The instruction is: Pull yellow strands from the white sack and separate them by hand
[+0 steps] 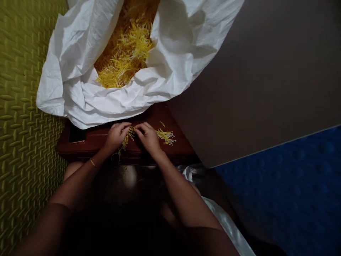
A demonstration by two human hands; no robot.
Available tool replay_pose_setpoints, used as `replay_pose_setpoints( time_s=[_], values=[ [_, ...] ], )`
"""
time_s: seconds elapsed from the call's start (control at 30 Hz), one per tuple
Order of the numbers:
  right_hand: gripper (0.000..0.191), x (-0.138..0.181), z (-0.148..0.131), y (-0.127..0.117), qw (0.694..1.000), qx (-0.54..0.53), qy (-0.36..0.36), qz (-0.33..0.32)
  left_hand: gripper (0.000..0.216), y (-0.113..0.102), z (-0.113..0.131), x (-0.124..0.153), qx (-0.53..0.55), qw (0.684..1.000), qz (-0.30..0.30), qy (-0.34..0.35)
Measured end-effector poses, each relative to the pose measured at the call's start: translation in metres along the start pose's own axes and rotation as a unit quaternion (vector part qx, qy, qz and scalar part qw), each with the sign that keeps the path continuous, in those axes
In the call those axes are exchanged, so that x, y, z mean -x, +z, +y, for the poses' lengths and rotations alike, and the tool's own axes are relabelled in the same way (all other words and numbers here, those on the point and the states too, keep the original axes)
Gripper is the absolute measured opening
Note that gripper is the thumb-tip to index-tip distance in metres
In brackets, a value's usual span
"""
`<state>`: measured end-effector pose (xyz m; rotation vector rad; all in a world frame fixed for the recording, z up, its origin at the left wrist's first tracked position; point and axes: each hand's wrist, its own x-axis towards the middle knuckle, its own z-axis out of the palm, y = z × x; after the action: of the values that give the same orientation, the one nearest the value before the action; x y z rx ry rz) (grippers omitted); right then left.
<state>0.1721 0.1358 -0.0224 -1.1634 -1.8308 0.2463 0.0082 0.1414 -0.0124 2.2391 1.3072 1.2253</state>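
Observation:
Over a dark red-brown wooden surface, my left hand (116, 136) is closed around a small bundle of thin yellow strands (129, 136) with pale tips. The strands hang down between my two hands. My right hand (148, 139) is close beside it, thumb and fingertips pinched at the upper end of the strands. Just right of that hand lies a small loose pile of the same yellow strands (165, 136), white tips pointing right. The exact kind of the strands is too small to make out.
A big white sack (170, 80) stands open beyond my hands, with a heap of yellow strands (125, 57) inside. A dark phone-like object (77, 133) lies at the left of the wooden surface (177, 122). A grey-brown panel (255, 78), yellow textured mat (16, 124) and blue mat (287, 185) surround it.

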Motion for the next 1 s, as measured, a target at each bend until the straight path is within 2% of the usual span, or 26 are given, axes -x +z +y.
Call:
replay_pose_setpoints(
  time_s=[0.1, 0.23, 0.37, 0.53, 0.83, 0.93, 1.0],
  values=[
    [0.012, 0.0, -0.002, 0.001, 1.0, 0.0, -0.012, 0.011, 0.022, 0.001, 0.001, -0.001, -0.043, 0.999, -0.011, 0.023],
    [0.011, 0.0, -0.003, 0.006, 0.999, -0.007, -0.027, 0.021, 0.015, 0.005, -0.001, -0.001, -0.047, 0.999, 0.008, -0.003],
    [0.014, 0.0, -0.006, 0.008, 0.998, 0.003, -0.037, 0.041, 0.009, 0.011, -0.001, -0.001, 0.097, 0.992, 0.025, -0.074],
    [0.018, 0.0, -0.011, 0.01, 0.999, -0.022, -0.034, 0.035, 0.007, 0.013, 0.003, -0.001, 0.259, 0.953, 0.016, -0.157],
    [0.014, 0.001, -0.016, 0.011, 0.991, -0.125, 0.003, 0.042, 0.005, 0.014, 0.006, 0.0, 0.31, 0.935, 0.021, -0.169],
    [0.013, 0.001, -0.018, 0.012, 0.984, -0.163, 0.034, 0.06, 0.003, 0.013, 0.007, 0.001, 0.324, 0.931, 0.031, -0.167],
    [0.012, 0.0, -0.019, 0.015, 0.972, -0.21, 0.079, 0.067, 0.002, 0.013, 0.009, 0.0, 0.361, 0.915, 0.017, -0.181]
  ],
)
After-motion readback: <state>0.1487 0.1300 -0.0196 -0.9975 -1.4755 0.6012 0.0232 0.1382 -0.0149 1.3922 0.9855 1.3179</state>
